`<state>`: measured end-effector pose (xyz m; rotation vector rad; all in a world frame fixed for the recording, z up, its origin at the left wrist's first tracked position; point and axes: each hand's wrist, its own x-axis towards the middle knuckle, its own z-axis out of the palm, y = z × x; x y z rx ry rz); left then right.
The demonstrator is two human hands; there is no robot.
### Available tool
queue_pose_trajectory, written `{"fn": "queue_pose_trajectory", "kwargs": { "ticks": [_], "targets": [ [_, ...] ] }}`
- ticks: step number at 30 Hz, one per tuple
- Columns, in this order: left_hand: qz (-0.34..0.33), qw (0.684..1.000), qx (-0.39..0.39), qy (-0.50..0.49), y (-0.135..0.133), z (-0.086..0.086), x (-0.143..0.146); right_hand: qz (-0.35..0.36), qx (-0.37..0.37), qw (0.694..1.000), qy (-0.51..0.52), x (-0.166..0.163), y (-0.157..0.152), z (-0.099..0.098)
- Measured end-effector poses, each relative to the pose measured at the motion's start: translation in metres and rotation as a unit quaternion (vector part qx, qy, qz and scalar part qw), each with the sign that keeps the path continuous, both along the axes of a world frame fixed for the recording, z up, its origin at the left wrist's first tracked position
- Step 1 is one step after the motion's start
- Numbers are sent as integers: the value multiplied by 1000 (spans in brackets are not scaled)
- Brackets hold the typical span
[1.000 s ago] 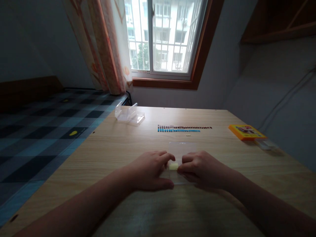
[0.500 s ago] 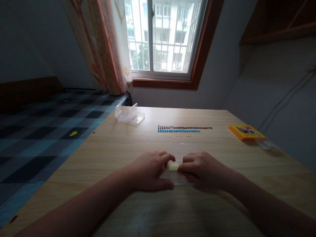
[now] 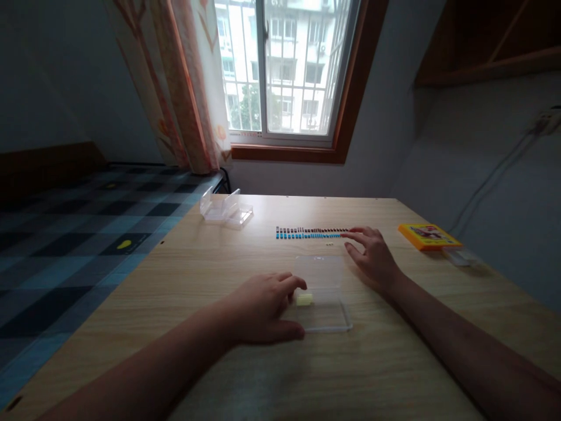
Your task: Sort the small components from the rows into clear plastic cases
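Observation:
An open clear plastic box (image 3: 326,320) lies on the table in front of me, its lid folded back flat. My left hand (image 3: 265,307) holds the box's left side, thumb at the front corner and fingers curled at the back. Beside those fingers, a group of small pale yellow pieces (image 3: 304,299) sits inside the box. Farther off, my right hand (image 3: 370,254) is open, fingers stretched over the right ends of a row of small blue pieces (image 3: 302,236) and a row of dark reddish pieces (image 3: 302,230). A few tiny pale pieces (image 3: 329,244) lie just left of its thumb.
More clear plastic boxes (image 3: 239,215) stand at the table's far left corner, one with its lid raised. An orange and yellow case (image 3: 429,237) lies at the right edge, with a small clear box (image 3: 459,257) beside it. A checked bed (image 3: 144,207) adjoins the left.
My right hand has left the box and reached forward to the right ends of the rows, its fingers spreading. My left hand stays at the box. The view has shifted slightly.

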<state>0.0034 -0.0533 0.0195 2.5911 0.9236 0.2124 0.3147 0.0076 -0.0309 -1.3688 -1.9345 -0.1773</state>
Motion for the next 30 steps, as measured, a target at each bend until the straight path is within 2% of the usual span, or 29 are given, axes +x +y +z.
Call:
{"fn": "queue_pose_trajectory", "kwargs": {
  "ticks": [5,11,21,30],
  "targets": [
    [-2,1000,8,-5,0,-2,-1,-13,-45,998,-46,-8,10,-20],
    [-3,1000,8,-5,0,-2,-1,-13,-118,987,-104,-16,5,-21],
    [0,1000,2,-5,0,0,-1,87,-76,992,-56,-12,3,-15],
    [1,1000,-2,-7,0,-1,-1,99,-103,988,-57,-12,-4,-8]
  ]
}}
